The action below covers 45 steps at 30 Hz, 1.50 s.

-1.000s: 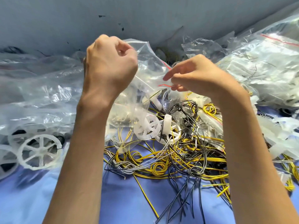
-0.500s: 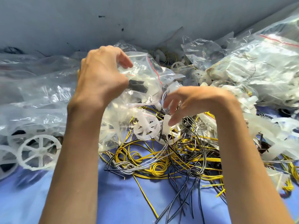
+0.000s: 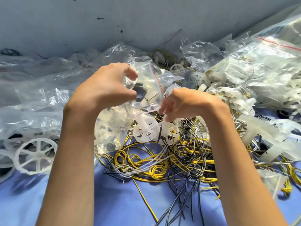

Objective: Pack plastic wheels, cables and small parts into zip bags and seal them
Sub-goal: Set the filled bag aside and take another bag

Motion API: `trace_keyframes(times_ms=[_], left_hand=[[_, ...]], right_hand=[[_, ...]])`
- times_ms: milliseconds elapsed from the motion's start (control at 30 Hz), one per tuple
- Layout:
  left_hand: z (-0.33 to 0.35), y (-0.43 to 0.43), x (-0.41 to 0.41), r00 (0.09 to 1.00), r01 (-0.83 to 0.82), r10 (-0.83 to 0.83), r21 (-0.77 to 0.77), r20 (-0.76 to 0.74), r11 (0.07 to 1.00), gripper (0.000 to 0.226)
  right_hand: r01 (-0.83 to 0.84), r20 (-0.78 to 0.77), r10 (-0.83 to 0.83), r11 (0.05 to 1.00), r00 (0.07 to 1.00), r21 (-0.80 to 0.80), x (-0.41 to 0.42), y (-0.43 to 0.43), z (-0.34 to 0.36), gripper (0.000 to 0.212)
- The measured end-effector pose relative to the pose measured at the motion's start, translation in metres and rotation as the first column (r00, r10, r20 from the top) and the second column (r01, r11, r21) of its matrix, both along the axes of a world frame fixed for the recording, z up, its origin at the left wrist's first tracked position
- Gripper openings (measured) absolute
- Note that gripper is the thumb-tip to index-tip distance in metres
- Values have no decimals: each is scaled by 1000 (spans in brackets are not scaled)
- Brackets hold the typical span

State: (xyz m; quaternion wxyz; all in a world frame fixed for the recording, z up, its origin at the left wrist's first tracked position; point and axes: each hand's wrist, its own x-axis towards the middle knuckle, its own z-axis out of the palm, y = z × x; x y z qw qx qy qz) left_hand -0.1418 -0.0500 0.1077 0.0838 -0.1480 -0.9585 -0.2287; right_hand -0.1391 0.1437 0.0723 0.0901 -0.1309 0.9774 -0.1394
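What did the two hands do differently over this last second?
The right hand let go of the zip bag and dropped to an upright white wheel in the pile; grip unclear. The left hand, still gripping the bag, came down lower. The cables and other bags stayed put.

The zip bag (image 3: 146,82) in the middle is clear, shiny, crinkly plastic. The wheel (image 3: 39,156) at the near left is milky white plastic, not shiny. The cables (image 3: 156,170) have smooth yellow and black skins. The blue cloth (image 3: 114,201) underneath looks dull. The far grey wall (image 3: 146,18) is dull and speckled.
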Motion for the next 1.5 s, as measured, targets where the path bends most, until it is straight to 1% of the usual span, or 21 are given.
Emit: trace_keyframes(times_ms=[67,133,300,400,467,533,633,733,867,933,1000,1100,1133,1200,1267,1300,1333,1367,1400,1433,1500], left_hand=[[0,-3,-1,1000,-8,8,6,-6,1000,39],[1,-6,-2,1000,-20,20,8,-9,1000,40],[-1,-8,-4,1000,7,-7,19,-1,1000,41],[-2,-11,-6,1000,20,-20,37,-10,999,42],[-2,-12,-7,1000,27,-27,50,-9,998,42],[-2,-12,-7,1000,29,-28,57,-11,998,43],[-2,-11,-7,1000,17,-16,51,-19,999,44],[-3,-10,-7,1000,21,-20,49,-17,999,46],[-3,-9,-7,999,14,-12,52,-30,999,45],[-3,-9,-7,999,9,-7,48,-41,999,45],[-3,-8,-7,999,4,-2,46,-48,999,45],[-3,-6,-6,998,10,-7,51,-59,999,43],[-3,-5,-6,998,18,-14,57,-61,998,43],[-3,-4,-5,997,41,-37,75,-61,996,41],[-4,-3,-6,996,70,-64,92,-69,993,38],[-5,-2,-7,994,82,-75,96,-78,992,37],[-5,-1,-7,993,91,-83,101,-86,991,36],[-6,1,-8,992,97,-87,105,-92,990,35],[-6,2,-8,991,101,-91,105,-96,989,34],[-6,4,-9,991,105,-95,102,-98,989,33],[-7,6,-9,990,116,-107,101,-91,988,32]], right_hand=[[-23,51,20,998,999,52,-1,-1,-1,29],[-28,63,24,997,998,69,-2,0,-4,28],[-22,-29,20,998,999,-60,-1,4,-5,8],[-12,-148,-12,987,989,-158,0,11,4,6],[20,-228,-90,957,969,-291,0,17,11,6],[41,-295,-184,901,938,-432,-1,21,15,10],[59,-322,-295,813,899,-579,-1,24,17,14],[75,-280,-324,765,904,-640,0,25,14,18],[36,-310,-322,742,895,-669,0,23,16,17],[0,-349,-339,717,874,-697,0,21,19,17],[-47,-367,-385,634,847,-772,2,18,24,17],[-114,-341,-490,435,802,-893,5,15,31,12],[-121,-305,-531,353,791,-928,6,15,34,10],[-96,-172,-585,159,793,-983,6,16,37,8],[-32,-16,-582,-17,813,-999,6,17,40,14],[-7,38,-564,-78,825,-997,6,18,40,16],[5,65,-546,-110,835,-994,6,19,39,15],[4,61,-534,-108,843,-994,6,20,38,13],[-9,32,-530,-74,847,-997,6,21,37,9],[-29,-19,-534,-11,845,-1000,6,21,35,5],[-66,-165,-563,192,810,-979,6,19,33,8]])
